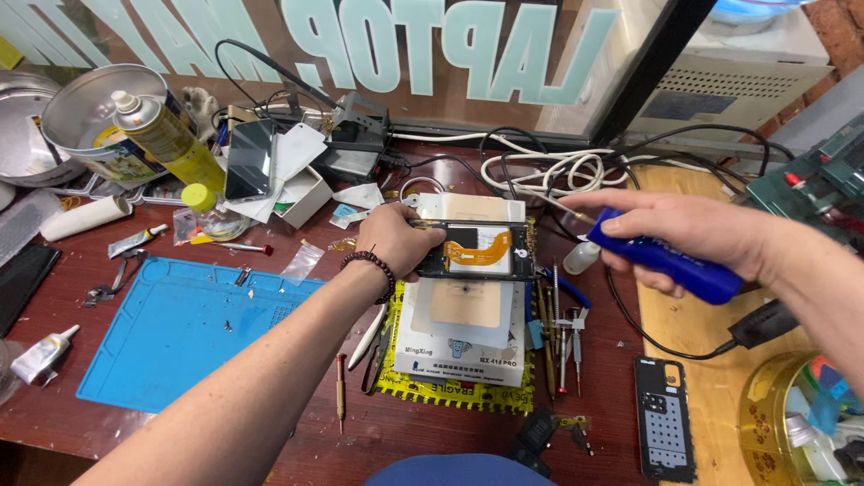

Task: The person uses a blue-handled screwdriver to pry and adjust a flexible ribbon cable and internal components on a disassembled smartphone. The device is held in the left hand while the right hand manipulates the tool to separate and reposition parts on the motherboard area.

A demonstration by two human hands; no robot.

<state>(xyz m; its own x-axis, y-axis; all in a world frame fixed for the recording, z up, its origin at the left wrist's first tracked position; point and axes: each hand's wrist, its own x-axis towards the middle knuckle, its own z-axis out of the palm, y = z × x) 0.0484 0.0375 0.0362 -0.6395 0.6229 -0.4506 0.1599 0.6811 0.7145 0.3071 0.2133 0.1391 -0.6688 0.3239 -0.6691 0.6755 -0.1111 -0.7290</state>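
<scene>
Wooden tabletop (270,432) carries a blue silicone mat (180,333) at eight o'clock of the opened phone (475,249). The left hand (396,238) grips the phone's left edge, holding it just above a white box (463,333). At three o'clock, the right hand (693,234) is closed around a blue corded tool (666,261), its thin tip touching the phone's upper right corner.

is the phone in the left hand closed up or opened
Opened: the phone in the left hand shows an orange flex cable and bare internals, with no back cover on it.
</scene>
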